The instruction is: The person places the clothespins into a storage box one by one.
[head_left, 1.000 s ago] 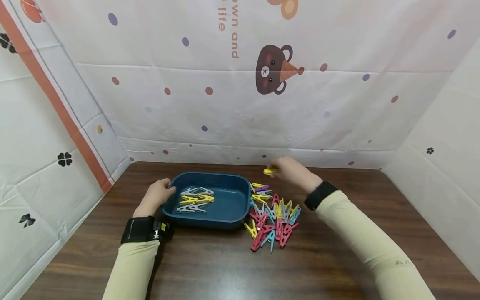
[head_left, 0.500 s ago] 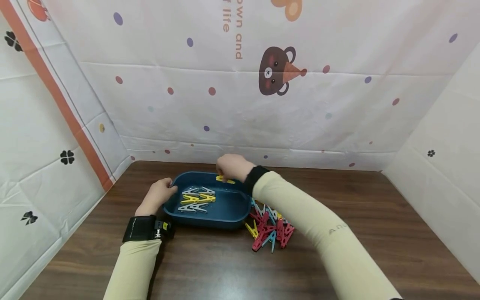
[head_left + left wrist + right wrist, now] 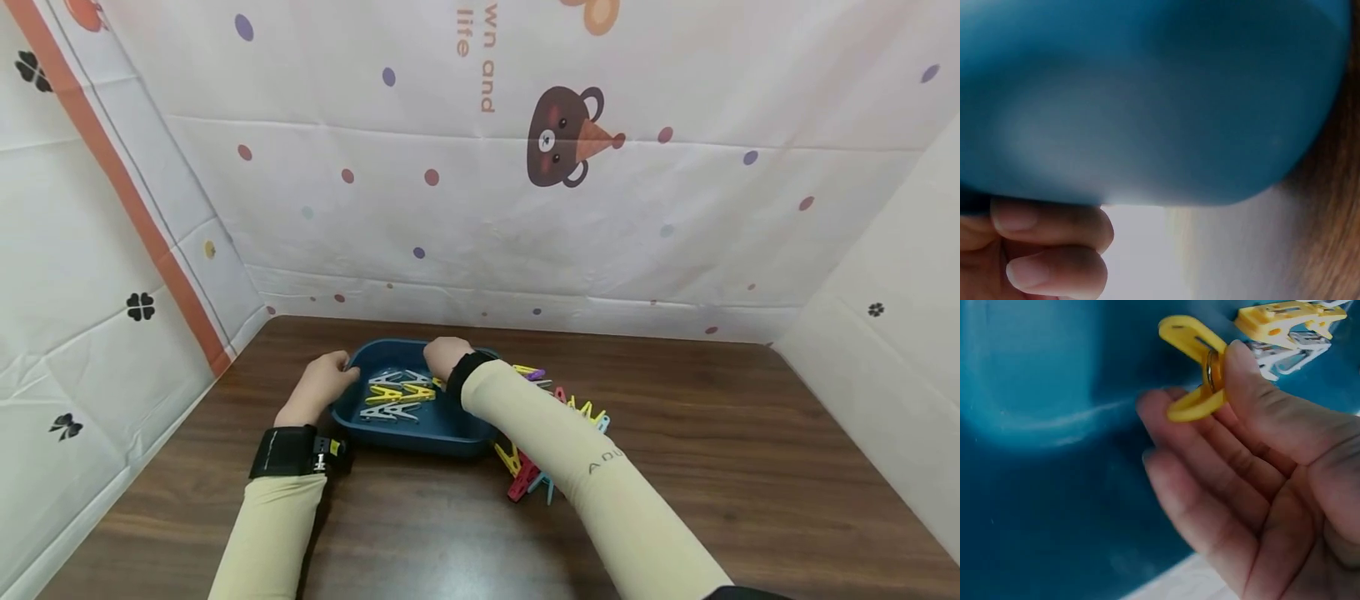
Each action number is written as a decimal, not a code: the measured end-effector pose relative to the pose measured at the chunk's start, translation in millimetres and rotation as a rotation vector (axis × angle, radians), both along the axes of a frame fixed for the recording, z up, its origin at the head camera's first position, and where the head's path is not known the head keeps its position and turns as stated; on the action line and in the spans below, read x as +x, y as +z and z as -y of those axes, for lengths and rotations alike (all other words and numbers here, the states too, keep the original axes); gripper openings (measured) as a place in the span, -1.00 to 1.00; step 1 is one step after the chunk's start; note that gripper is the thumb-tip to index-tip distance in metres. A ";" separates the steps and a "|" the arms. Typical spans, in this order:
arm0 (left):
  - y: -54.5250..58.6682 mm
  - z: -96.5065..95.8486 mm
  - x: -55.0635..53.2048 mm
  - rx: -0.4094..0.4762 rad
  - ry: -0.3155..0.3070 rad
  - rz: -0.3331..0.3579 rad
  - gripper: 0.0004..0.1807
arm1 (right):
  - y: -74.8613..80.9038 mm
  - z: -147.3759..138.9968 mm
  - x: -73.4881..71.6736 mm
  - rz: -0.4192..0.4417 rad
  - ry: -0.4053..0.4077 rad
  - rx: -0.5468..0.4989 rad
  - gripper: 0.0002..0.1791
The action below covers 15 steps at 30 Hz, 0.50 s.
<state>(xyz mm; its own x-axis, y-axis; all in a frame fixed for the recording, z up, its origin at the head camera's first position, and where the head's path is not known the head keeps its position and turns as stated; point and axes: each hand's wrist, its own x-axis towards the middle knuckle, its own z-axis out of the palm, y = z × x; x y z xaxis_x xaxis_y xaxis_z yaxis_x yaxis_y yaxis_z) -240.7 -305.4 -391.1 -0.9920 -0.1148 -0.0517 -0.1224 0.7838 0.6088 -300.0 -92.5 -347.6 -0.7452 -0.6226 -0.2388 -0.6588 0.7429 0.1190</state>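
A dark blue plastic basin (image 3: 420,437) sits on the table, its left rim held by my left hand (image 3: 318,390). In the left wrist view two curled fingers (image 3: 1054,224) show at the basin's edge. Inside the basin my right hand (image 3: 447,357) pinches a yellow clothespin (image 3: 1216,378) between thumb and fingers, low over the floor. Beside it lie short rows of clothespins: white ones (image 3: 390,412) nearer me, yellow ones (image 3: 417,392) in the middle, and white ones (image 3: 386,378) behind. The head view mostly hides the pinched clothespin behind my hand.
A loose heap of clothespins lies right of the basin, partly covered by my right forearm. Red (image 3: 521,483), yellow (image 3: 507,458), light blue and purple ones show. A patterned white sheet (image 3: 337,225) hangs behind the brown wooden table (image 3: 712,433).
My right hand has carried the yellow clothespin left from above the heap, over the basin's rim, and down beside the rows. My left hand has kept its hold on the rim.
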 end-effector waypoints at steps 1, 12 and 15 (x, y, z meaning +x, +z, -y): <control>0.9 -0.3 -0.5 -0.002 -0.003 -0.001 -0.70 | -3.3 0.6 -4.2 0.008 0.002 -0.002 -0.92; 4.7 -4.0 -0.5 -0.008 -0.005 -0.003 -0.71 | -3.7 7.6 2.9 -0.031 -0.098 0.049 -0.75; 3.2 -3.9 0.7 -0.009 0.000 0.005 -0.72 | -2.5 9.0 12.8 -0.061 -0.121 0.058 -0.73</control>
